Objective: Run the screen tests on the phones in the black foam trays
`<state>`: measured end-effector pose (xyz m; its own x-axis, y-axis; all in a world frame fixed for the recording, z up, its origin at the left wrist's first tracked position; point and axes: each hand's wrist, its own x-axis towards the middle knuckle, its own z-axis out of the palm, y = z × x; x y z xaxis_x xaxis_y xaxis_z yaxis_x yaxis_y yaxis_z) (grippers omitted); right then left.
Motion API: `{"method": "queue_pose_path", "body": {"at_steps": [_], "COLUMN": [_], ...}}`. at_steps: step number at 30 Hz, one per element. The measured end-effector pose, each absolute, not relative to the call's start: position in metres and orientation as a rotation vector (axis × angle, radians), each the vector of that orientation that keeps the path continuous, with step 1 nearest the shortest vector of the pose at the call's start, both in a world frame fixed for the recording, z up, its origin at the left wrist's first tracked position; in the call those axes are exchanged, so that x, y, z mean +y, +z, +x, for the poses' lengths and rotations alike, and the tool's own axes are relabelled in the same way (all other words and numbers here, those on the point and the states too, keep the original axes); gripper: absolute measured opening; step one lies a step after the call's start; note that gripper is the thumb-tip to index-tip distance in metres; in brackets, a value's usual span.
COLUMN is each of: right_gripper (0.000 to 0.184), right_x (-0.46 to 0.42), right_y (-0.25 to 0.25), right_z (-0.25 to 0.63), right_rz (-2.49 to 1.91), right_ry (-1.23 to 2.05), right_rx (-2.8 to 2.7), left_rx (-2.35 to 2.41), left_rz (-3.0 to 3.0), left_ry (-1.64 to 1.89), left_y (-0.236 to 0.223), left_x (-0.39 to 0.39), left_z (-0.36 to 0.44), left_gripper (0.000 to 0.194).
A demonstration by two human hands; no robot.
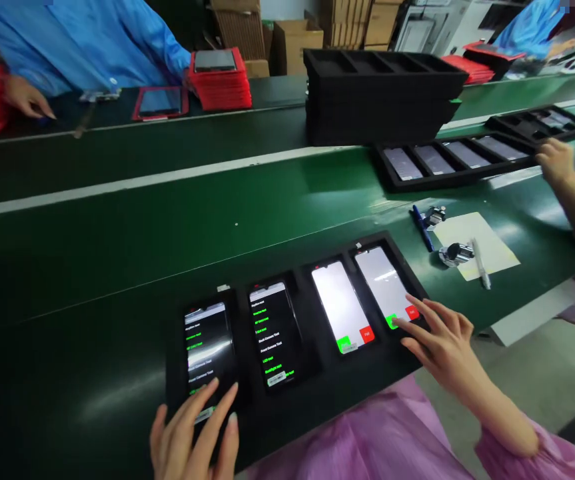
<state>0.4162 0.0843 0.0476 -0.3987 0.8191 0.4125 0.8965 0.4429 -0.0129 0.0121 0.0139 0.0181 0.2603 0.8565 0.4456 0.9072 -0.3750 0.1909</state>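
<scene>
Head view: green bench [167,220], cluttered far side and right. Across the bench, tall stack of black trays [382,107]; just in front and right, filled tray [447,181] with four phones, a co-worker's hand [558,162] at its right end. Far left, red stack [222,92] beside a blue-sleeved worker; cardboard boxes [297,48] behind. Nearer right, paper [494,243] with white pen [481,264] on it, blue pen [422,229] and shiny metal bits [457,253] alongside.

In the way: left hand [194,433] over lower end of phone 1 [210,357], right hand [444,340] over near right corner of near tray [312,363]. Left fingers apart, grasping nothing; contact unclear. Right fingers spread, likewise unloaded, one tip at phone 4's green box.

All four phones face up, side by side in near tray, lit. Phone 1 and phone 2 [272,327]: black screens, white and green text lines. Phone 3 [338,300]: bright white, green and red boxes at bottom. Phone 4 [378,273]: greyer, same boxes, some glare.
</scene>
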Motion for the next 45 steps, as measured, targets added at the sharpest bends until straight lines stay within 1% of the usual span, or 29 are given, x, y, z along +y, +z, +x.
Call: {"method": "queue_pose_path", "body": {"at_steps": [2, 4, 7, 9, 12, 15, 17, 20, 23, 27, 29, 32, 35, 38, 40, 43, 45], "right_gripper": [0.025, 0.025, 0.025, 0.024, 0.029, 0.035, 0.033, 0.028, 0.032, 0.038, 0.036, 0.031, 0.025, 0.021, 0.020, 0.019, 0.019], "right_x": [0.090, 0.101, 0.121, 0.134, 0.147, 0.158, 0.165, 0.172, 0.175, 0.177, 0.176, 0.173, 0.169, 0.167, 0.164, 0.158, 0.152], "right_y": [0.040, 0.029, 0.012, 0.009, 0.019, 0.032, 0.037, 0.039, 0.039, 0.041, 0.045, 0.051, 0.054, 0.054, 0.053, 0.051, 0.049], "right_z": [0.430, 0.438, 0.435, 0.426, 0.409, 0.395, 0.386, 0.370, 0.349, 0.330, 0.332, 0.349, 0.370, 0.386, 0.394, 0.406, 0.412], "right_rz": [-1.436, -1.459, -1.504, -1.497, -1.472, -1.382, -1.404, -1.438, -1.258, -1.178, -1.137, -1.049, -1.077, -1.148, -1.199, -1.294, -1.342], "right_ry": [-0.264, -0.243, -0.144, -0.094, -0.199, -0.243, -0.286, -0.346, -0.270, -0.252, -0.232, -0.196, -0.175, -0.198, -0.213, -0.218, -0.185], "right_rx": [-2.239, -1.996, -1.770, -1.846, -2.111, -2.315, -2.369, -2.381, -2.467, -2.476, -2.429, -2.335, -2.275, -2.257, -2.230, -2.154, -2.101], "left_rx": [-1.702, -1.706, -1.688, -1.671, -1.658, -1.668, -1.753, -1.920, -2.002, -1.923, -1.865, -1.905, -2.047, -2.133, -2.132, -2.154, -2.159], "left_rz": [-2.393, -2.337, -2.196, -2.094, -2.033, -2.114, -2.154, -2.117, -2.090, -2.090, -2.101, -2.097, -1.912, -1.807, -1.825, -1.810, -1.834], "left_ry": [-0.739, -0.748, -0.689, -0.621, -0.589, -0.575, -0.497, -0.348, -0.271, -0.274, -0.271, -0.269, -0.336, -0.261, -0.262, -0.405, -0.434], "left_y": [0.018, 0.017, 0.011, 0.007, 0.006, 0.009, 0.011, 0.013, 0.015, 0.022, 0.027, 0.033, 0.030, 0.023, 0.018, 0.012, 0.008], "left_x": [0.016, 0.019, 0.030, 0.043, 0.061, 0.068, 0.068, 0.066, 0.071, 0.085, 0.088, 0.081, 0.068, 0.055, 0.045, 0.028, 0.017], "left_z": [0.024, 0.035, 0.044, 0.042, 0.038, 0.037, 0.038, 0.039, 0.043, 0.055, 0.058, 0.048, 0.024, -0.002, -0.015, -0.029, -0.035], "left_gripper": [0.078, 0.080, 0.079, 0.076, 0.072, 0.069, 0.065, 0.052, 0.043, 0.042, 0.043, 0.043, 0.038, 0.032, 0.037, 0.064, 0.074]}}
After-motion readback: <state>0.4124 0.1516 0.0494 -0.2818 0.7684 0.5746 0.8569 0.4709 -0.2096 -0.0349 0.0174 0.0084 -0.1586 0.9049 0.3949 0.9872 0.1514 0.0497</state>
